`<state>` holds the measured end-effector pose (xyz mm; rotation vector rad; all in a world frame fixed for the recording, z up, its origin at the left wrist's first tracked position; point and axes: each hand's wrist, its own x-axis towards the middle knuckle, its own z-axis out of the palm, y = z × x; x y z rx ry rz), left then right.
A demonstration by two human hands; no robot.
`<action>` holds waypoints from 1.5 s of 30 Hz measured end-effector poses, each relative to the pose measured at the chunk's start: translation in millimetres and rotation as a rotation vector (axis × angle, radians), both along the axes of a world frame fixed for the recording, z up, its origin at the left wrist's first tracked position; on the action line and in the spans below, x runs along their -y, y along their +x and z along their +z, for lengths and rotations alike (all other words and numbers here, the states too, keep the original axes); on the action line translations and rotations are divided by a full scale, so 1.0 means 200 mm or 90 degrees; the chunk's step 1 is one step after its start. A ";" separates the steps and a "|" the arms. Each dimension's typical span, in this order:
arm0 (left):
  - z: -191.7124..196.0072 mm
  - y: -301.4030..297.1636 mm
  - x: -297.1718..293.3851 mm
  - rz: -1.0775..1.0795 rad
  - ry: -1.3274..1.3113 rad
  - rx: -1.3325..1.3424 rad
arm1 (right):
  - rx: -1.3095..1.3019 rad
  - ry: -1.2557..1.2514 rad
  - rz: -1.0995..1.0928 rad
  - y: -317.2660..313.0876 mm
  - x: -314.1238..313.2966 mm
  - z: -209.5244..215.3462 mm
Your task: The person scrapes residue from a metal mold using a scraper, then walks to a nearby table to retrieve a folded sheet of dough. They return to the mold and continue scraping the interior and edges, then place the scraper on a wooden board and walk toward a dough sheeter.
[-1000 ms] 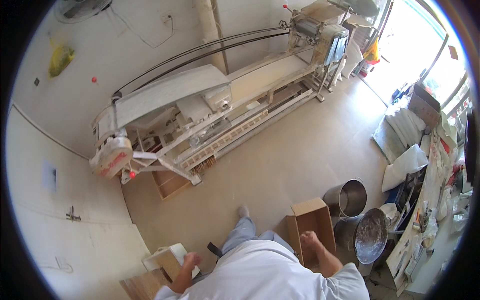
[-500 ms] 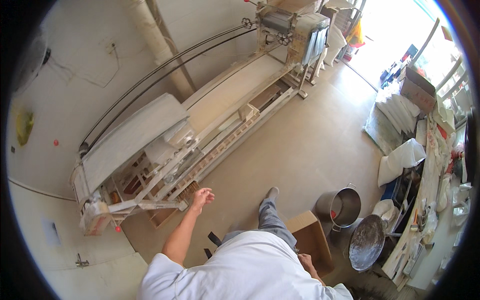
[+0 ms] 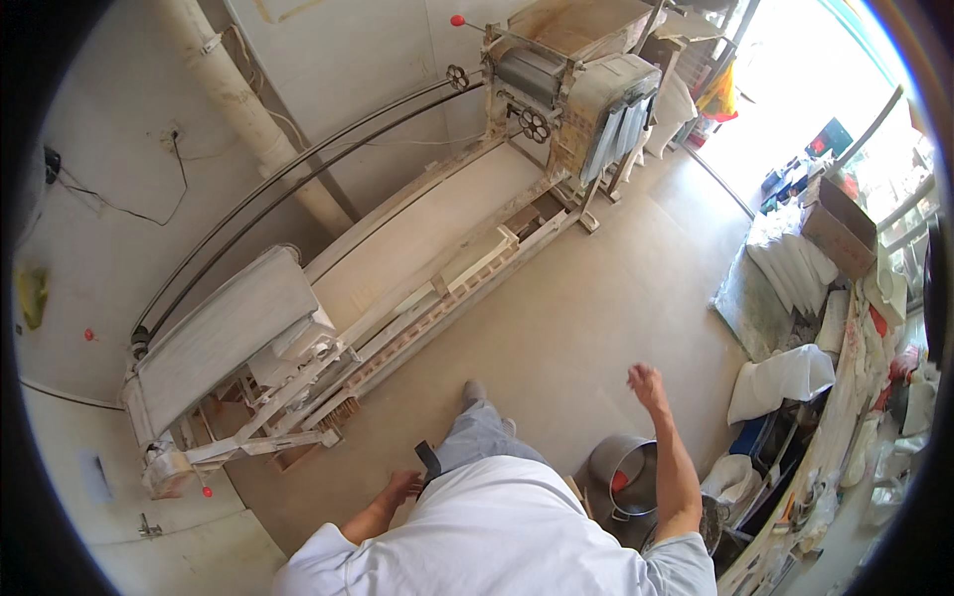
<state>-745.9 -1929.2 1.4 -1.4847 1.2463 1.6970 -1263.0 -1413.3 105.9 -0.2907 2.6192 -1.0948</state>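
Note:
My right hand is stretched forward over the floor, its arm passing above the right side of a tall metal pot. The fingers are loosely bent and slightly apart, with nothing seen in them. Inside the pot lies something red. Low at my side, my left hand hangs close to a dark strap at my waist. Its fingers look loose and hold nothing that I can see, though they are small and slightly blurred. Neither hand appears to touch any object.
A long floury machine with a belt and rollers runs along the left wall. On the right stand a white sack, a cardboard box and a cluttered bench. Bright daylight enters at the far right.
My left hand has swung back to my side, and my right hand has swung forward. One foot has moved left in the view. The cardboard box beside me is now mostly hidden by my body.

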 end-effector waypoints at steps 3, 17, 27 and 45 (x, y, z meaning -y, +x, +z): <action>-0.05 -0.32 -0.03 -0.129 -0.155 0.028 | -0.050 -0.038 0.036 -0.42 0.36 0.30; -0.02 -1.69 0.28 0.151 -0.125 -0.116 | -0.271 -0.101 0.301 -1.80 1.64 1.42; 0.11 -2.05 -0.04 0.580 -0.180 -0.145 | -0.669 -0.211 0.649 -2.97 3.32 2.04; -0.03 -2.39 -1.63 0.984 -0.046 0.065 | -0.744 0.312 0.629 -3.65 4.12 1.86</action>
